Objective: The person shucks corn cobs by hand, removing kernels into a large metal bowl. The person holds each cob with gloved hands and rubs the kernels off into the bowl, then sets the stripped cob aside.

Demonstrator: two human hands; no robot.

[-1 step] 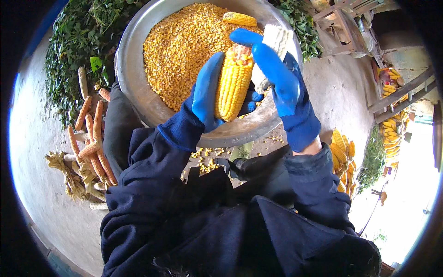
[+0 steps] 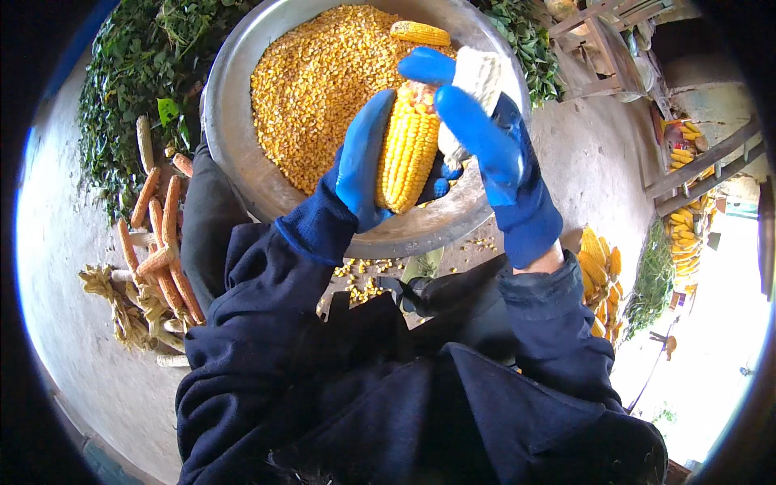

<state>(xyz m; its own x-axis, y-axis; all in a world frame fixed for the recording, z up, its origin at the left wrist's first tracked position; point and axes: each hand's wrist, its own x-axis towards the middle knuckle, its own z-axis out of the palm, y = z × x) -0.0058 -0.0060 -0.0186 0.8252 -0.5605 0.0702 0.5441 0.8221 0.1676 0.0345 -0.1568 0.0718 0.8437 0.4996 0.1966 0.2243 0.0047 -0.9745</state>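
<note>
Blue rubber-coated gloves covered both hands: the left hand (image 2: 365, 162) was wrapped around a yellow corn cob (image 2: 408, 153), fingers curled behind it and thumb side along its left flank, holding it upright over the near rim of a wide metal basin (image 2: 230, 153). The right hand (image 2: 473, 129) was closed around a pale, already stripped cob (image 2: 481, 77), pressing it against the upper right side of the yellow ear, where a few kernels looked loosened near the tip. The ear's kernels sat in tight, glossy, slightly ridged rows, while the bare cob looked dry, chalky and rough, which probably gave it bite as a scraper. Beneath the hands, loose kernels (image 2: 315, 89) filled the basin in a grainy golden heap, with one whole ear (image 2: 420, 32) lying on top at the far side. Because the ear was held right above the rim rather than the middle, kernels could well have sprung outward and missed the basin; some spilled kernels (image 2: 360, 279) already lay on the ground below it. The smooth glove could also have slipped on the waxy rows if the pressure turned sideways. Farther out, reddish stripped cobs (image 2: 166, 234) and dry husks (image 2: 121, 307) lay to the left on the concrete floor (image 2: 65, 242), leafy greens (image 2: 129, 73) beyond them, and more yellow ears (image 2: 602, 259) to the right.
</note>
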